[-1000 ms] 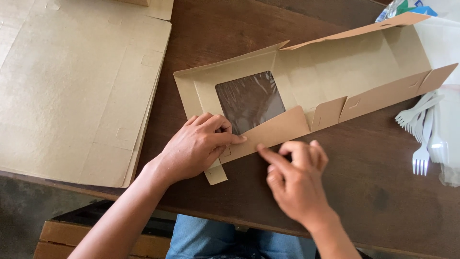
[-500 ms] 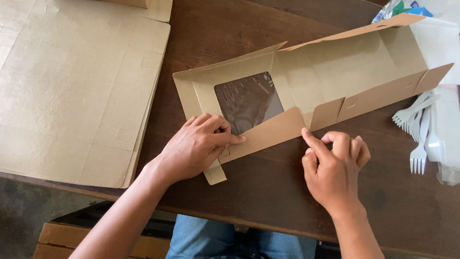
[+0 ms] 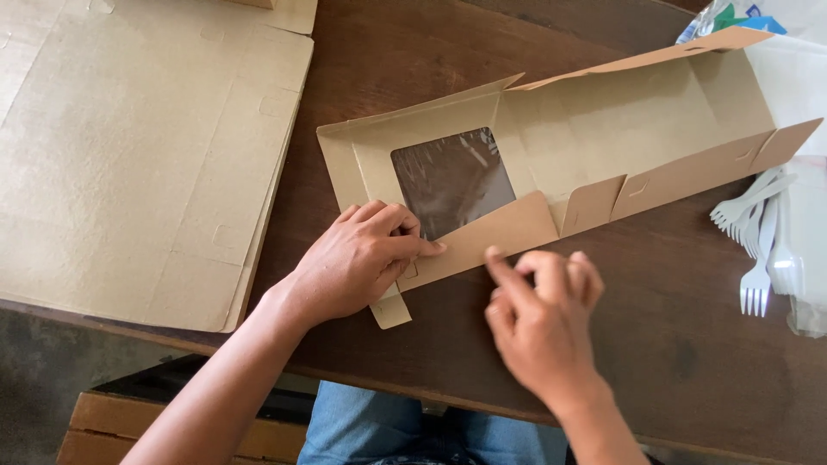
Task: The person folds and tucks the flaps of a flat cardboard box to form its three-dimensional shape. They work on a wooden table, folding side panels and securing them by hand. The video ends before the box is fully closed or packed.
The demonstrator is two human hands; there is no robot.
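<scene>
A flat brown cardboard box blank (image 3: 594, 146) with a clear plastic window (image 3: 452, 181) lies on the dark wooden table (image 3: 689, 362), its side flaps partly folded up. My left hand (image 3: 357, 258) presses down on the near side flap beside the window, fingertips on the fold. My right hand (image 3: 538, 319) hovers just in front of that flap, index finger raised toward its edge, holding nothing.
A stack of flat cardboard blanks (image 3: 129, 155) covers the table's left side. White plastic forks (image 3: 758, 232) lie at the right edge beside white packaging (image 3: 801, 77). My jeans-clad lap (image 3: 388, 430) shows below the table's near edge.
My right hand slid right along the near flap, then came back left and lower. My left hand stayed pressed on the flap by the window.
</scene>
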